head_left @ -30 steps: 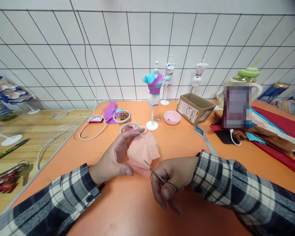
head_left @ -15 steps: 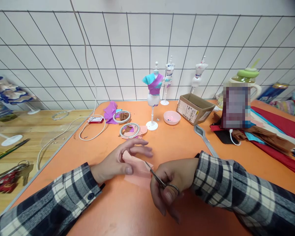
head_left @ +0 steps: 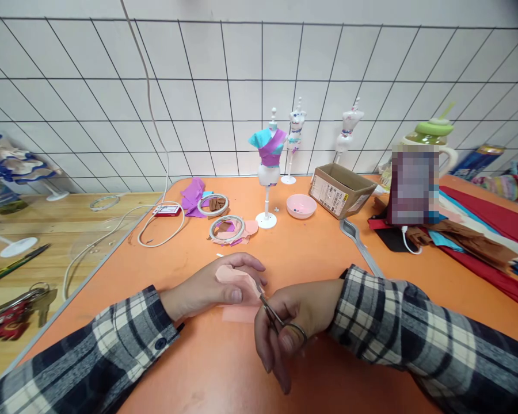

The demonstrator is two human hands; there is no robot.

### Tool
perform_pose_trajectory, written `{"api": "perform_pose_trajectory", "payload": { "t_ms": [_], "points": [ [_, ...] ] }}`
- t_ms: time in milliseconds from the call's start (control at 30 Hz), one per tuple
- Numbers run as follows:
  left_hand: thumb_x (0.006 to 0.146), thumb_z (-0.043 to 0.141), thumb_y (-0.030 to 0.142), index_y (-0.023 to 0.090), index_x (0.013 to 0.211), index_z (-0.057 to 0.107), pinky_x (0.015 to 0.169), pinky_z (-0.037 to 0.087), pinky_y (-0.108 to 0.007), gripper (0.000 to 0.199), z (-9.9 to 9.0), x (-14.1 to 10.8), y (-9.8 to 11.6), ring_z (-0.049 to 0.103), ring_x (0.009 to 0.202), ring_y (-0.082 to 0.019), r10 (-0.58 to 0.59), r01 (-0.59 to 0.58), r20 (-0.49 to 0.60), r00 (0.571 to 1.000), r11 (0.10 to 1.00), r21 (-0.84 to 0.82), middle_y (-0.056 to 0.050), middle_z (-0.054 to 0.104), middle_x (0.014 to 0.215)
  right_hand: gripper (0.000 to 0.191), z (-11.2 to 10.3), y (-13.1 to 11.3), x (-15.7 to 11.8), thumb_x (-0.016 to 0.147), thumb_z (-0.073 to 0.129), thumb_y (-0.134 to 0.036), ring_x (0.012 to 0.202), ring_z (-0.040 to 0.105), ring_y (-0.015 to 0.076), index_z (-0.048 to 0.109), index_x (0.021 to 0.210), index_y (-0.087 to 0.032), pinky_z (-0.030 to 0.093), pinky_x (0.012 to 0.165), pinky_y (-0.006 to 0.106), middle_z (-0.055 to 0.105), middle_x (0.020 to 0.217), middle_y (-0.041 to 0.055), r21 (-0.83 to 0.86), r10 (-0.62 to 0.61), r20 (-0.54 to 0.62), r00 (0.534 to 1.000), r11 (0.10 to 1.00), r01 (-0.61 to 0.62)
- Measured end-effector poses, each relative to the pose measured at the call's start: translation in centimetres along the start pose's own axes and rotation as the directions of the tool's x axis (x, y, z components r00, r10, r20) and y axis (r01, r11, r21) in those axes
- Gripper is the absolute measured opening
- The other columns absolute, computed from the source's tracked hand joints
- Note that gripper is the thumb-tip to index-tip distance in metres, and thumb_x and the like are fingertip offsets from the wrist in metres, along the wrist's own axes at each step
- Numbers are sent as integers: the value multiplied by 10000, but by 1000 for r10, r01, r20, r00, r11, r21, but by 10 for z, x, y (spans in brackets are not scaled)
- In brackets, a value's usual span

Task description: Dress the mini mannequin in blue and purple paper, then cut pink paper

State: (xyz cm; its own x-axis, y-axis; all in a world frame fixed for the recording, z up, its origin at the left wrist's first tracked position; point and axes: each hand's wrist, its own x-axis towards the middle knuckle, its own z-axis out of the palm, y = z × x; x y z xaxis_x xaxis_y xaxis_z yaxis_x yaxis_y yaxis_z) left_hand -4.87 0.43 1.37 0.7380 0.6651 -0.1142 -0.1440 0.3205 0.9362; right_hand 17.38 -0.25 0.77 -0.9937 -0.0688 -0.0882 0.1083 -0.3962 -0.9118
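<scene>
Pink paper is pinched between the thumb and fingers of my left hand, its lower part hanging just over the orange table. My right hand holds small metal scissors, thumb and fingers at the handles. The scissors' blades point up and left and meet the paper's right edge. Behind the hands a small white dress form stands upright, wrapped at the chest in turquoise and purple paper.
Tape rolls lie on crumpled paper behind my left hand. Farther back are a pink bowl, a cardboard box and two more dress forms. A phone, coloured strips and a bottle stand right; keys lie left.
My right hand and the scissors have shifted slightly left, with the blades further onto the paper. My left fingers have curled in closer behind the paper, whose upper part now bends more.
</scene>
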Motion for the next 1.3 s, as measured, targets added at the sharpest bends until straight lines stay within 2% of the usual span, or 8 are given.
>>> {"api": "perform_pose_trajectory", "payload": {
  "t_ms": [100, 200, 367, 567, 833, 1000, 1100, 1300],
  "points": [
    [637, 882, 327, 147, 866, 684, 693, 518, -256, 352, 3, 0, -3, 677, 704, -154, -76, 75, -48, 996, 997, -30, -53, 742, 790, 487, -1, 1, 2, 791, 680, -578, 636, 511, 80, 585, 972, -136, 352, 499, 165, 671, 858, 43, -53, 25, -20, 999, 998, -26],
    [647, 876, 274, 126, 729, 679, 577, 485, -187, 259, 6, 0, -1, 631, 571, -101, -136, 132, -107, 985, 991, -37, -19, 709, 657, 490, -2, 1, 2, 800, 664, -588, 671, 531, 89, 577, 989, -145, 369, 484, 146, 669, 872, 51, -63, 33, -17, 999, 997, -34],
    [611, 891, 314, 124, 725, 694, 530, 458, -171, 296, 5, 1, 1, 613, 555, -98, -141, 138, -91, 986, 990, -41, -14, 696, 642, 527, -3, 0, 1, 782, 671, -605, 740, 561, 109, 568, 1023, -148, 436, 470, 137, 650, 950, 73, -62, 65, -30, 997, 996, -66],
    [651, 866, 324, 127, 698, 717, 491, 422, -152, 252, 2, 3, -3, 573, 521, -75, -115, 127, -107, 988, 986, 105, -1, 677, 633, 602, -1, -2, 1, 729, 682, -659, 753, 568, 122, 559, 1028, -151, 470, 459, 152, 629, 974, 83, -50, 90, -21, 996, 995, -91],
    [688, 838, 253, 135, 734, 751, 601, 480, -188, 153, 1, 1, 1, 633, 632, -112, -122, 130, -57, 991, 976, 174, -35, 719, 736, 613, 0, -5, -1, 702, 706, -655, 753, 568, 114, 562, 1020, -151, 457, 472, 134, 626, 964, 76, -71, 103, -73, 992, 992, -108],
    [656, 863, 317, 155, 801, 759, 597, 471, -186, 241, 3, 0, 2, 636, 634, -115, -110, 114, -52, 993, 989, 93, -29, 733, 736, 579, -2, -3, -2, 724, 705, -628, 735, 564, 104, 562, 1017, -149, 450, 450, 129, 617, 967, 67, -71, 77, -117, 990, 994, -85],
    [674, 851, 342, 159, 796, 762, 617, 472, -187, 237, 5, 1, 2, 621, 623, -104, -99, 106, -79, 992, 990, 93, -17, 726, 708, 574, -2, -2, -1, 717, 714, -621, 723, 559, 97, 562, 1004, -147, 448, 442, 121, 612, 964, 64, -62, 58, -144, 988, 996, -67],
    [698, 835, 275, 150, 747, 766, 628, 473, -196, 151, 5, 3, 1, 627, 644, -113, -81, 98, -101, 992, 979, 177, -23, 722, 715, 584, -4, 4, 2, 693, 757, -587, 753, 547, 100, 554, 1014, -143, 474, 463, 125, 586, 962, 64, -41, 39, -159, 987, 998, -46]
  ]
}}
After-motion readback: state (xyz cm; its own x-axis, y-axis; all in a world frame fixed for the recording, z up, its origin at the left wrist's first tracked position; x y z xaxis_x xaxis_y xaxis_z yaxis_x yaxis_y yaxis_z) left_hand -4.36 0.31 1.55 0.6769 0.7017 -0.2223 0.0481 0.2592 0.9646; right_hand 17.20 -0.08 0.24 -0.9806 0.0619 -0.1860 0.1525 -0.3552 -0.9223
